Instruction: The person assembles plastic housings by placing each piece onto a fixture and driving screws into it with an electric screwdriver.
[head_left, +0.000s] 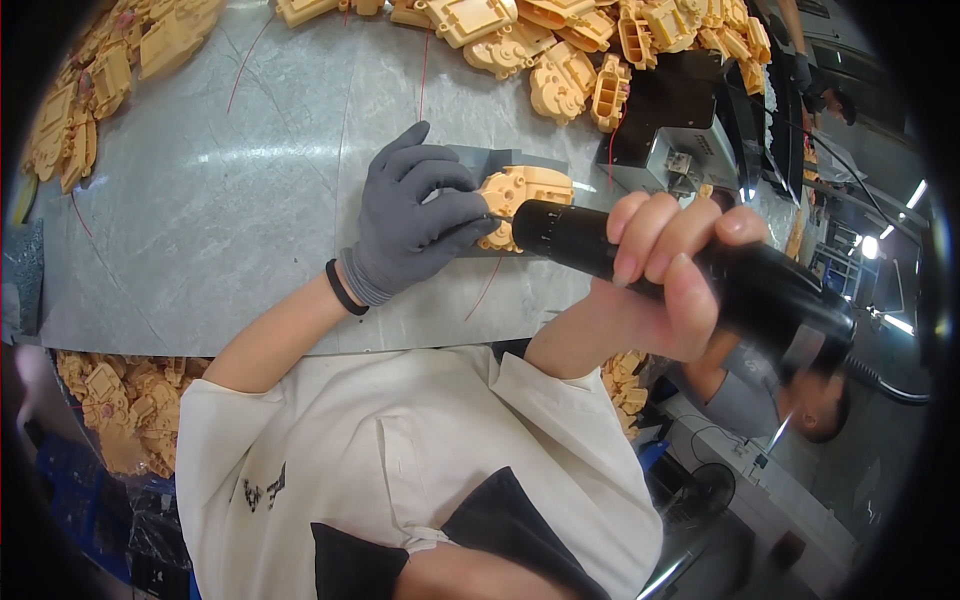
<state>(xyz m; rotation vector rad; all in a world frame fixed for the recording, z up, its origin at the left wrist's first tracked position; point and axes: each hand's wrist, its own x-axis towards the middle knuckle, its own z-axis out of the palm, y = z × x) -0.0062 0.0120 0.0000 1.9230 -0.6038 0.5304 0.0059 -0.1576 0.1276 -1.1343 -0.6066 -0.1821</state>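
Note:
My right hand (pixel 665 260), bare, is wrapped round a black electric screwdriver (pixel 565 232), which slants down to the left with a cord at its rear. Its tip reaches a yellow-orange plastic housing (pixel 545 183) seated on a dark grey holder (pixel 487 160) on the table. My left hand (pixel 415 215) wears a grey glove and lies against the housing's left side. Its thumb and forefinger pinch together beside the screwdriver tip. What they hold, if anything, is too small to make out. The screwdriver's front end covers part of the housing.
Yellow-orange housings are heaped along the far edge (pixel 565 75) and far left (pixel 75 125) of the grey table (pixel 230 260). A dark metal box (pixel 690 155) stands right of the holder. Thin red strands (pixel 485 290) lie about. A co-worker (pixel 745 395) is at the right.

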